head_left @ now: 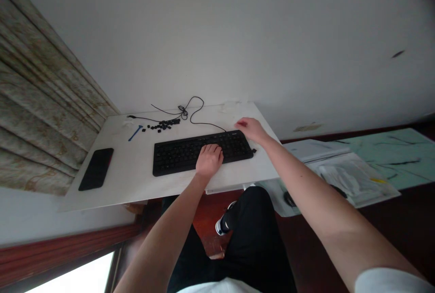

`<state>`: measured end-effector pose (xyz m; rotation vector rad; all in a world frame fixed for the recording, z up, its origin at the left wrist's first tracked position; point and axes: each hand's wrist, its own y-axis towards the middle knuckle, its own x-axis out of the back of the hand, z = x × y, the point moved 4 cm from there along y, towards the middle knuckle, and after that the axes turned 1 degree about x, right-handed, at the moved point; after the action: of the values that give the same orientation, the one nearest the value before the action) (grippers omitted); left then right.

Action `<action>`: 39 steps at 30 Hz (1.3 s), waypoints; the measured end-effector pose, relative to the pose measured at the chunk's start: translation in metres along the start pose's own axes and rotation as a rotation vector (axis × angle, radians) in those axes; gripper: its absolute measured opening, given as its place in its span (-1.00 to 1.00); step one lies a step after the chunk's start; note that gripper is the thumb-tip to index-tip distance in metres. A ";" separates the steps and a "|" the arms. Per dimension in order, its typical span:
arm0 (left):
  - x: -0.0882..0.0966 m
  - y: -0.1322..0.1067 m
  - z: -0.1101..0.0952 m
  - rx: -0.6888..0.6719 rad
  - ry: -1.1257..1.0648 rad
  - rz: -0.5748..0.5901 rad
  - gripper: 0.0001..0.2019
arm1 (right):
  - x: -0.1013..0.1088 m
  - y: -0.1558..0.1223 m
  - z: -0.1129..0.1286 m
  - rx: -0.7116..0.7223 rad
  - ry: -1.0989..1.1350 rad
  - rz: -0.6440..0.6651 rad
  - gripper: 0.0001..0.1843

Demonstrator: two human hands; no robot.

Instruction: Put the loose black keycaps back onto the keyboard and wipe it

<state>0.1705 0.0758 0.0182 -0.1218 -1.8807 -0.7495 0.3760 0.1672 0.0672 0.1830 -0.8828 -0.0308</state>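
Note:
A black keyboard point(176, 156) lies at a slight slant on the white desk. My left hand point(210, 159) rests palm down on its middle right part, fingers laid over the keys and holding nothing. Just past the keyboard's upper right corner is my right hand point(250, 129), its thumb and fingertips drawn together; whatever may be between them is too small to make out. A small black piece point(254, 151) sits at the keyboard's right edge. Several loose black keycaps point(163, 125) are scattered behind the keyboard, with a blue tool point(135, 133) to their left.
A black cable point(197, 123) runs from the keyboard, tied in a bundle near the wall. At the left of the desk point(125, 166) lies a black phone point(96, 169). Curtains point(44, 89) hang at the left. Right of the desk, plastic-wrapped items point(353, 177) lie on a marbled surface point(401, 152).

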 end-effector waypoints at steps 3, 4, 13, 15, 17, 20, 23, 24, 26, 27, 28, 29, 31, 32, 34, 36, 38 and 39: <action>-0.001 0.000 0.000 0.005 -0.001 0.006 -0.83 | 0.029 -0.028 -0.035 -0.091 -0.088 -0.073 -0.78; -0.002 0.001 0.000 0.006 -0.001 0.006 -0.83 | 0.035 -0.039 -0.046 -0.110 -0.114 -0.078 -0.79; -0.001 0.000 -0.002 0.014 0.015 0.001 -0.82 | 0.012 -0.112 -0.076 -0.033 -0.068 -0.055 -0.71; 0.000 0.000 -0.003 0.014 0.016 -0.001 -0.82 | 0.002 -0.115 -0.075 -0.011 -0.080 -0.060 -0.69; 0.000 0.000 -0.004 0.013 0.015 0.001 -0.82 | -0.005 -0.115 -0.076 -0.014 -0.084 -0.076 -0.71; 0.001 0.000 -0.004 0.014 0.013 0.004 -0.83 | -0.008 -0.114 -0.079 -0.044 -0.062 -0.096 -0.77; 0.001 0.000 -0.003 0.015 0.012 0.005 -0.83 | -0.007 -0.117 -0.080 -0.048 -0.035 -0.140 -0.80; 0.001 0.000 -0.003 0.014 0.012 0.006 -0.83 | -0.006 -0.119 -0.079 -0.036 -0.023 -0.159 -0.80; 0.000 0.000 -0.003 0.013 0.013 0.006 -0.83 | -0.005 -0.123 -0.076 -0.004 0.012 -0.197 -0.78; 0.000 0.001 -0.003 0.012 0.015 0.005 -0.83 | -0.004 -0.125 -0.074 0.012 0.032 -0.212 -0.76; 0.000 0.001 -0.003 0.009 0.016 0.004 -0.83 | -0.004 -0.127 -0.072 0.025 0.052 -0.222 -0.75; 0.000 0.001 -0.003 0.008 0.017 0.003 -0.83 | -0.004 -0.129 -0.071 0.036 0.069 -0.225 -0.75; 0.000 0.001 -0.003 0.006 0.017 -0.001 -0.83 | -0.006 -0.132 -0.068 0.050 0.096 -0.212 -0.74; -0.001 0.001 -0.003 0.006 0.015 -0.003 -0.83 | -0.006 -0.133 -0.067 0.054 0.108 -0.200 -0.73; -0.001 0.001 -0.003 0.007 0.011 -0.003 -0.83 | -0.008 -0.134 -0.066 0.052 0.141 -0.181 -0.73; -0.001 0.001 -0.003 0.008 0.008 -0.001 -0.84 | -0.010 -0.135 -0.066 0.035 0.174 -0.175 -0.73; 0.000 0.001 -0.003 0.009 0.007 0.000 -0.84 | -0.011 -0.135 -0.067 0.010 0.201 -0.176 -0.72; 0.000 0.001 -0.003 0.009 0.007 0.001 -0.84 | -0.011 -0.135 -0.067 -0.002 0.212 -0.173 -0.73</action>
<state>0.1735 0.0750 0.0194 -0.1143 -1.8766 -0.7398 0.4272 0.0448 -0.0059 0.2562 -0.6543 -0.1705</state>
